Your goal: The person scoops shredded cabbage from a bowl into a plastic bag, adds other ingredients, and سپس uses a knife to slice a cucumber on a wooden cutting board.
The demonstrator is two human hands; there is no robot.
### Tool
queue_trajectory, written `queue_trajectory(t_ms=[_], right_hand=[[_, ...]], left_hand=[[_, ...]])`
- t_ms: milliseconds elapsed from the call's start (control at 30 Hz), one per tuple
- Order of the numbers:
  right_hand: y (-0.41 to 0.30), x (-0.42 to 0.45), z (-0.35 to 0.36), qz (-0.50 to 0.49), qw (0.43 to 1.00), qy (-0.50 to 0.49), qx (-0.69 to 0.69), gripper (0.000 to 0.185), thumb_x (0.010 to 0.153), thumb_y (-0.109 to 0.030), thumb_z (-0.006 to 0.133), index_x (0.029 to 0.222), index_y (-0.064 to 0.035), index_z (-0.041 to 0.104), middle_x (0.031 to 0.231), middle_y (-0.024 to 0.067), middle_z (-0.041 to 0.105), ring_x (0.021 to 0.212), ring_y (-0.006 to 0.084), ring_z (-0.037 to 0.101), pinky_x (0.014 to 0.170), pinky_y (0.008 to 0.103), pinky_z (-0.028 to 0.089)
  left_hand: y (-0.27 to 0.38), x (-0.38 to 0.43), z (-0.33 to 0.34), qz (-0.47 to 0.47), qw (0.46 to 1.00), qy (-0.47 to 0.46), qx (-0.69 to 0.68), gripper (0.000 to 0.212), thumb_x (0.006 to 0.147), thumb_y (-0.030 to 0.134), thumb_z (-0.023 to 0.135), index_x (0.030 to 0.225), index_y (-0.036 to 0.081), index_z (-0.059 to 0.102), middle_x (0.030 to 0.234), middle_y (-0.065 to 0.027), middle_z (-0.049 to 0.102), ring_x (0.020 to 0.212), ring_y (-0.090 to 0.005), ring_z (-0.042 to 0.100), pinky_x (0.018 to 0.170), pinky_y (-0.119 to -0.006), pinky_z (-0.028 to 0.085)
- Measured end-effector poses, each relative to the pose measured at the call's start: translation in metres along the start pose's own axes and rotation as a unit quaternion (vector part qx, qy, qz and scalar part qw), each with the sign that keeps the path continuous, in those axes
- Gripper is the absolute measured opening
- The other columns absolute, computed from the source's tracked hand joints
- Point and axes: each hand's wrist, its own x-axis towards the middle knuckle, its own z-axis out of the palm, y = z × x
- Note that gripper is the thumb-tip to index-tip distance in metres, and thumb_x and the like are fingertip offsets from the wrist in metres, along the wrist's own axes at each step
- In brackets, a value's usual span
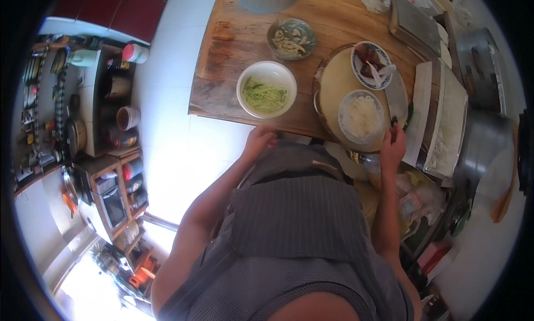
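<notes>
My left hand [260,141] is at the front edge of the wooden table [225,71], fingers bent; whether they touch the edge is hard to tell. Just beyond it stands a white bowl [240,91] of shredded green vegetable [265,96]. My right hand [393,142] has its fingers at the dark handle of a cleaver [397,96], whose broad blade lies on the round chopping board [336,77]. On that board sit a bowl of pale, whitish food [361,117] and a blue-patterned bowl [355,66] holding dark red pieces and a white spoon [375,76].
Farther back are a glass bowl with pale scraps [292,39] and a translucent bluish container [267,2]. A white-topped box [446,121] borders the board on the right. Plastic bags [413,200] and a bottle [367,160] lie under the table's edge. Shelves with pots [119,85] line the left.
</notes>
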Motion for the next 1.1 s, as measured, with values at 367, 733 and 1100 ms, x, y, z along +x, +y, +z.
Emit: queue_trajectory(t_ms=[367,733,1100], right_hand=[[-0.253,-0.008,0.158,-0.317,0.881,-0.349,-0.03,0.074,0.08,-0.033,0.076,0.145,-0.0175,0.046,0.124,0.0215,0.055,0.103,0.0399,0.06,0.09,0.0476,0.049],[-0.271,-0.013,0.249,-0.431,0.859,-0.276,-0.03,0.045,0.084,-0.026,0.067,0.129,-0.0274,0.061,0.11,0.0204,0.053,0.086,0.0434,0.063,0.073,0.0512,0.053],[-0.274,0.057,0.214,-0.171,0.79,-0.558,0.187,0.058,0.082,-0.006,0.067,0.138,-0.0013,0.053,0.115,0.0213,0.064,0.071,0.0286,0.068,0.058,0.0394,0.056]], left_hand=[[0.018,0.019,-0.024,0.012,0.981,0.135,-0.139,0.053,0.094,0.012,0.058,0.137,-0.003,0.033,0.104,-0.0209,0.062,0.082,-0.0278,0.07,0.073,-0.036,0.06],[0.048,0.031,-0.006,0.034,0.983,0.137,-0.114,0.027,0.097,0.004,0.05,0.12,-0.002,0.036,0.092,-0.0218,0.066,0.071,-0.0262,0.071,0.062,-0.035,0.062],[0.035,0.029,-0.007,0.046,0.975,0.141,-0.167,0.037,0.096,0.008,0.052,0.127,-0.006,0.037,0.095,-0.0218,0.067,0.073,-0.0262,0.072,0.064,-0.034,0.062]])
